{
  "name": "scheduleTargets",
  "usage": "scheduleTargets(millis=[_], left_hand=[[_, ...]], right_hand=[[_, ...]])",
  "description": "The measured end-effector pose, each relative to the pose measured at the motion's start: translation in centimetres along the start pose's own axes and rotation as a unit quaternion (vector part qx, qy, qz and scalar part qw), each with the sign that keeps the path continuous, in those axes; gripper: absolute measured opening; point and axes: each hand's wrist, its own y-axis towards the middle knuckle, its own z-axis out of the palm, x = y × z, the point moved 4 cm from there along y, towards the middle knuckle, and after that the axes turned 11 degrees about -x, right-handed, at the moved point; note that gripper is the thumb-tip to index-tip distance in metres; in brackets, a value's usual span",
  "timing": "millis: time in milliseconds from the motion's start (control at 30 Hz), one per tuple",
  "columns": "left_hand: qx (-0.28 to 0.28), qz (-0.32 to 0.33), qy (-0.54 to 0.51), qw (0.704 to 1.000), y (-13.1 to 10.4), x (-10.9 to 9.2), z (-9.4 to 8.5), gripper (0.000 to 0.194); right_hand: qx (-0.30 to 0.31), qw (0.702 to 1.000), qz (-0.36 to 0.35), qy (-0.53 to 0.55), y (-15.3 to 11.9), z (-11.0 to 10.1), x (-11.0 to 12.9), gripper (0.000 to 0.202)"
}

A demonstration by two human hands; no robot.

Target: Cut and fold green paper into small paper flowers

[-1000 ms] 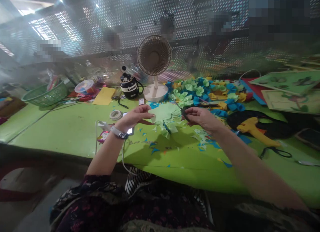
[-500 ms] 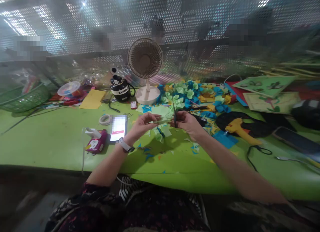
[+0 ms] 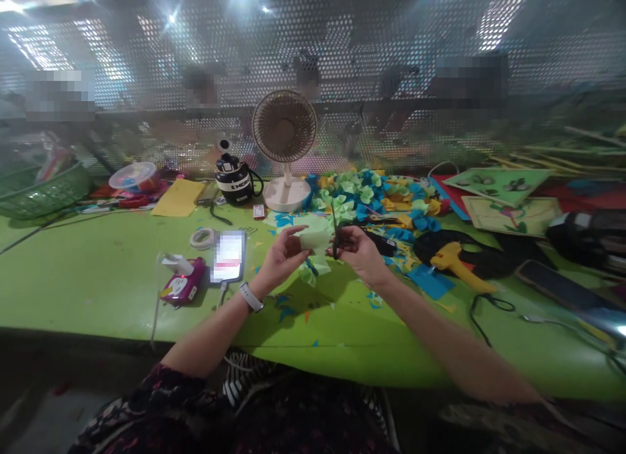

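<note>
My left hand [image 3: 283, 258] pinches a light green piece of paper [image 3: 315, 237] above the table, its face turned toward me. In my right hand [image 3: 360, 253] is a pair of scissors [image 3: 335, 235], blades pointing up and away, close to the paper's right edge. Whether the blades touch the paper I cannot tell. Under my hands lie more light green paper pieces and small blue scraps [image 3: 287, 312]. Behind them is a heap of green, blue and yellow paper flowers [image 3: 364, 188].
A fan [image 3: 286, 193] and a black-and-white flask [image 3: 235, 183] stand at the back. To my left lie a lit phone [image 3: 227, 255], a tape roll [image 3: 202, 238] and a purple device [image 3: 183, 286]. A yellow glue gun [image 3: 460, 265] and a dark phone [image 3: 557, 284] are on the right.
The green paper has turned from nearly edge-on to showing its broad face. My left fingers have spread along its side, and the scissors stay in my right hand. The view has shifted slightly.
</note>
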Motion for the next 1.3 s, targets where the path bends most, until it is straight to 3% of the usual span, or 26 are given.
scheduleTargets(millis=[67,133,200,267,333,433,567,800,1000,1167,1300], left_hand=[[-0.006,0.023,-0.01,1.0,-0.2,-0.1,0.2,0.053],[-0.059,0.042,-0.015,0.997,-0.3,-0.4,-0.1,0.062],[-0.111,0.014,-0.028,0.993,-0.4,-0.5,-0.4,0.073],[-0.089,-0.078,-0.04,0.992,-0.4,-0.1,-0.2,0.067],[-0.027,-0.171,-0.041,0.984,-0.6,0.3,0.4,0.055],[0.011,-0.221,-0.048,0.974,-0.9,0.5,0.9,0.048],[-0.01,-0.225,-0.078,0.971,-0.9,0.6,0.9,0.044],[-0.126,-0.194,-0.16,0.96,-0.2,0.0,0.0,0.043],[-0.203,-0.164,-0.17,0.95,0.1,-0.4,-0.9,0.043],[-0.244,-0.145,-0.174,0.943,0.3,-0.7,-1.3,0.047],[-0.25,-0.145,-0.17,0.942,0.3,-0.7,-1.3,0.048]], right_hand=[[-0.009,1.0,-0.021,-0.005,-0.1,0.0,0.2,0.057],[-0.019,0.999,-0.042,-0.012,-0.2,-0.1,0.5,0.056],[-0.018,0.998,-0.057,-0.019,-0.3,-0.1,0.8,0.053],[-0.005,0.998,-0.065,-0.024,-0.5,0.0,1.0,0.051],[0.016,0.997,-0.065,-0.028,-0.7,0.3,0.9,0.049],[0.041,0.997,-0.06,-0.036,-1.1,0.6,0.6,0.048],[0.038,0.996,-0.05,-0.056,-1.3,0.6,0.5,0.049],[0.042,0.994,0.024,-0.095,-1.1,0.2,0.8,0.05],[0.076,0.98,0.077,-0.165,-1.5,0.4,0.5,0.047],[0.13,0.965,0.114,-0.197,-2.1,1.0,0.7,0.048],[0.14,0.963,0.131,-0.19,-2.4,1.4,0.8,0.053]])
